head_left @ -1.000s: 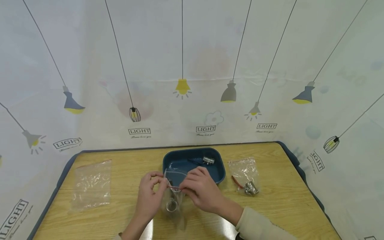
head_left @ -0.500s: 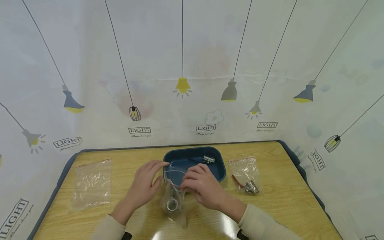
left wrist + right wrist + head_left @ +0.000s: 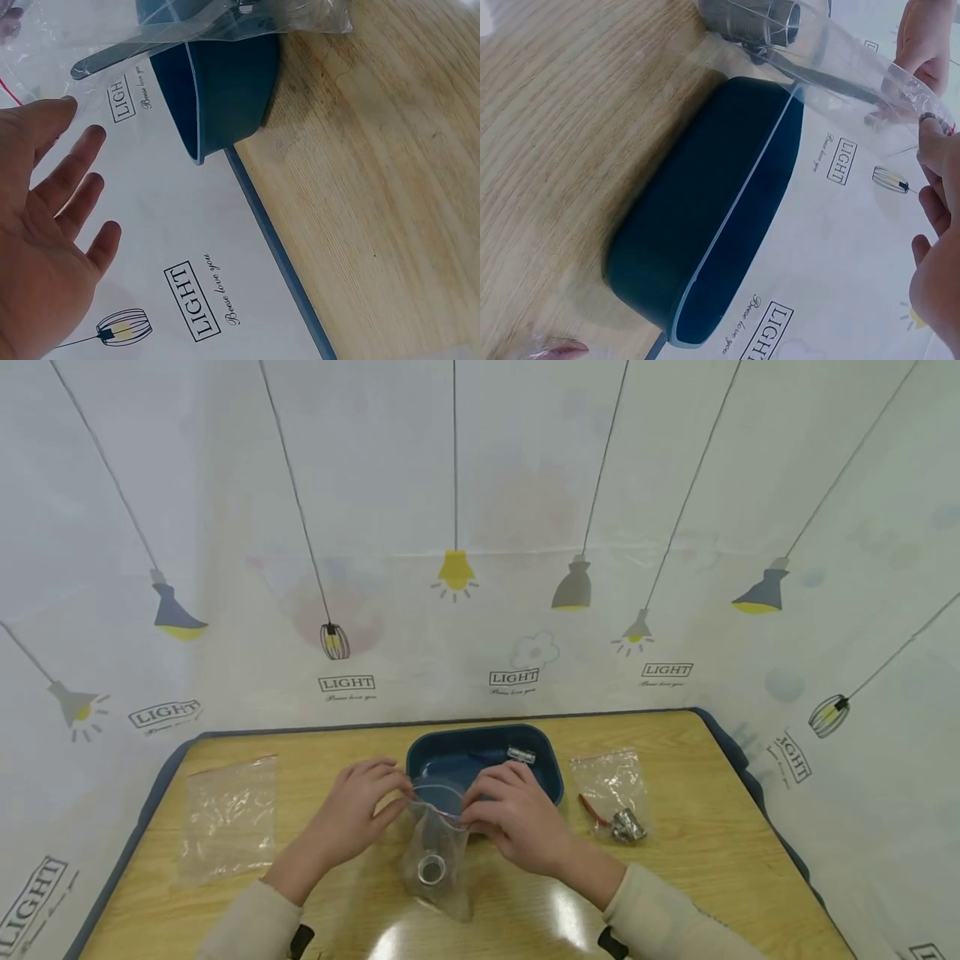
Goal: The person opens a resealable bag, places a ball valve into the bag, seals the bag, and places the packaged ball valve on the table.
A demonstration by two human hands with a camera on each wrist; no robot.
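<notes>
In the head view, a clear zip bag (image 3: pixel 450 893) hangs between my two hands near the front of the blue tray. Inside it is a metal piece with a round ring end (image 3: pixel 431 869) and a long flat grey handle (image 3: pixel 112 61). My left hand (image 3: pixel 352 814) pinches the left side of the bag's mouth between thumb and fingertips; its other fingers spread loosely in the left wrist view. My right hand (image 3: pixel 517 818) pinches the right side of the red-lined mouth, thumb at the edge in the right wrist view.
The blue tray (image 3: pixel 682 195) holds a silver metal piece (image 3: pixel 521 754) with a dark strip. On the right lies a zip bag (image 3: pixel 611 777) with a silver part and red strip (image 3: pixel 592 810). A flat clear zip bag (image 3: pixel 228 818) lies on the left of the wooden table (image 3: pixel 337 910).
My left hand let go of the bag's mouth, drew back to the left, then took hold of its left side again. My right hand kept its grip; the bag's mouth is spread wider.
</notes>
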